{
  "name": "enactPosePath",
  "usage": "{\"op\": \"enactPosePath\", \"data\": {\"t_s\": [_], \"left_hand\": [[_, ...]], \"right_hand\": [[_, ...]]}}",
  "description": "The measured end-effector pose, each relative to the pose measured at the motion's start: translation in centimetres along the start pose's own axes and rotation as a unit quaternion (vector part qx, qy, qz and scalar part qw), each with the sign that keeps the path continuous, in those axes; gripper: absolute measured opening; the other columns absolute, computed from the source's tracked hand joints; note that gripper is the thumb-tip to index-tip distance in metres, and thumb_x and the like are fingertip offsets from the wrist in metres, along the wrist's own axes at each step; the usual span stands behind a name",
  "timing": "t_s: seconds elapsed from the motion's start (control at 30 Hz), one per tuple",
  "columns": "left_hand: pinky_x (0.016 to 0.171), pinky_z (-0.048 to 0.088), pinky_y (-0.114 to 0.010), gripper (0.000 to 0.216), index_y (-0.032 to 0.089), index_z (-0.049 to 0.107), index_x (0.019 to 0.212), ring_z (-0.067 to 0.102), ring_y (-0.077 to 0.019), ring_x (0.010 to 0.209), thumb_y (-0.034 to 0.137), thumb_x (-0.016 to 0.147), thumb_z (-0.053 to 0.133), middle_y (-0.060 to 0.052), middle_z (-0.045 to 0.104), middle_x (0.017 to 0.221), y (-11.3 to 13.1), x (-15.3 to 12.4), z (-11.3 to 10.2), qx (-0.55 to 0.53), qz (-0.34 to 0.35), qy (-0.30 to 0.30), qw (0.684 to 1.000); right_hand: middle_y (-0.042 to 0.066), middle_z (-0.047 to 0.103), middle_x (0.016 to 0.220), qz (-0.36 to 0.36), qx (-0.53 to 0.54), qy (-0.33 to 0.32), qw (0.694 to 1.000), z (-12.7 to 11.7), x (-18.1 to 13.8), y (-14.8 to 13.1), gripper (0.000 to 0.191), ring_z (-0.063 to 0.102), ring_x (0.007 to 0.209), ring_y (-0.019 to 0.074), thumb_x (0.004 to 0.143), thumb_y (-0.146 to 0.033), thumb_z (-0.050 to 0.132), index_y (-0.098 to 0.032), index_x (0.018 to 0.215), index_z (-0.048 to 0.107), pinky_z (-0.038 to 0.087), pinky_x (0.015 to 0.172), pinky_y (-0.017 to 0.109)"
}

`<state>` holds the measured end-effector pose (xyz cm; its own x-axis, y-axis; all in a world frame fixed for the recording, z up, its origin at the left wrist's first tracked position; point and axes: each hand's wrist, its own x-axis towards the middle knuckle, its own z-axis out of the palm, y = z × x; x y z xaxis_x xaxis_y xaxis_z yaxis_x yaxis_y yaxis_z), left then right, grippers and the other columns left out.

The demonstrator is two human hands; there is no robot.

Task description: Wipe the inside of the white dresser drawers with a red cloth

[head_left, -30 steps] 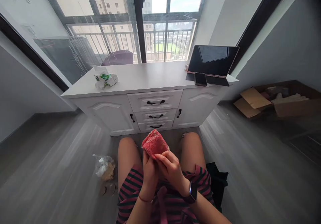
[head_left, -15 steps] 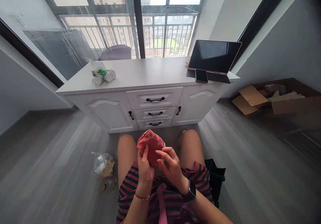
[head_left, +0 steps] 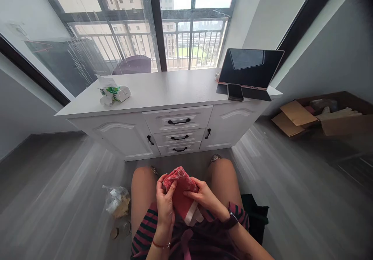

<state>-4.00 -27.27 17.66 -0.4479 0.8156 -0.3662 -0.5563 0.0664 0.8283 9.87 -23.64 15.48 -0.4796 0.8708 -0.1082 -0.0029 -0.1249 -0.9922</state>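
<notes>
Over my lap I hold a folded red cloth piece [head_left: 181,198], with a fuzzy, white-flecked upper part and a pale strip at its lower edge. My left hand [head_left: 165,201] grips its left side, thumb pressed on the front. On the right side, my right hand [head_left: 207,194] pinches it between thumb and fingers. The fingers behind the cloth are partly hidden. On the floor left of my leg lie a clear plastic bag [head_left: 117,202] with pale and tan stuff in it, a round lid [head_left: 114,233] and a small clear container [head_left: 127,228].
Ahead stands a white cabinet [head_left: 163,91] bearing a tissue pack [head_left: 115,93], a tablet [head_left: 250,68] and a phone [head_left: 235,92]. An open cardboard box [head_left: 345,124] sits on the right floor. Dark fabric [head_left: 255,215] hangs beside my right thigh.
My right hand has gone from loosely spread fingers to pinching the cloth's right side. The cloth is lower and turned, showing its pale strip. The camera view has shifted slightly.
</notes>
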Motion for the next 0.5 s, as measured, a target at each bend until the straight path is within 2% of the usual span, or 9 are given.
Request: {"op": "enactPosePath", "data": {"t_s": [0.2,0.27,0.33,0.4,0.5], "left_hand": [[0.074,0.052,-0.025,0.04,0.021,0.058,0.097,0.064,-0.0131,0.079,0.035,0.065,0.079,0.0,0.067,0.091,-1.0,2.5,0.2,0.026,-0.018,0.016,0.999],[0.076,0.052,-0.026,0.043,0.02,0.057,0.099,0.065,-0.0153,0.083,0.036,0.066,0.078,-0.003,0.068,0.095,-1.4,3.8,0.5,0.046,-0.025,0.01,0.999],[0.082,0.052,-0.031,0.047,0.021,0.055,0.106,0.065,-0.0192,0.094,0.037,0.068,0.077,-0.007,0.067,0.105,-1.5,5.6,0.7,0.071,-0.036,-0.012,0.997],[0.093,0.047,-0.036,0.051,0.022,0.053,0.112,0.059,-0.0237,0.11,0.039,0.07,0.075,-0.012,0.062,0.119,-1.3,8.2,1.0,0.114,-0.021,-0.04,0.992],[0.104,0.037,-0.042,0.056,0.024,0.05,0.121,0.043,-0.0278,0.129,0.04,0.072,0.072,-0.014,0.046,0.14,-0.3,13.4,1.9,0.227,0.072,-0.072,0.969]], "right_hand": [[0.001,0.068,0.099,0.081,0.154,-0.09,0.981,-1.2,1.7,2.1,0.05,0.061,0.087,0.0172,0.063,-0.031,0.079,-0.019,0.109,0.064,0.046,0.078,0.028],[0.002,0.068,0.099,0.094,0.203,-0.088,0.971,-2.0,2.8,2.4,0.05,0.062,0.087,0.0167,0.063,-0.031,0.079,-0.019,0.109,0.065,0.046,0.078,0.027],[0.002,0.069,0.097,0.105,0.242,-0.052,0.963,-3.3,4.4,2.1,0.047,0.063,0.083,0.0157,0.064,-0.029,0.078,-0.018,0.107,0.065,0.047,0.075,0.026],[0.002,0.07,0.091,0.113,0.268,0.016,0.957,-5.3,6.7,1.5,0.04,0.063,0.074,0.0144,0.064,-0.028,0.076,-0.018,0.102,0.065,0.048,0.067,0.025],[0.002,0.07,0.087,0.12,0.284,0.121,0.944,-8.9,10.8,0.6,0.035,0.063,0.067,0.0145,0.065,-0.028,0.075,-0.019,0.097,0.064,0.05,0.061,0.026]]}}
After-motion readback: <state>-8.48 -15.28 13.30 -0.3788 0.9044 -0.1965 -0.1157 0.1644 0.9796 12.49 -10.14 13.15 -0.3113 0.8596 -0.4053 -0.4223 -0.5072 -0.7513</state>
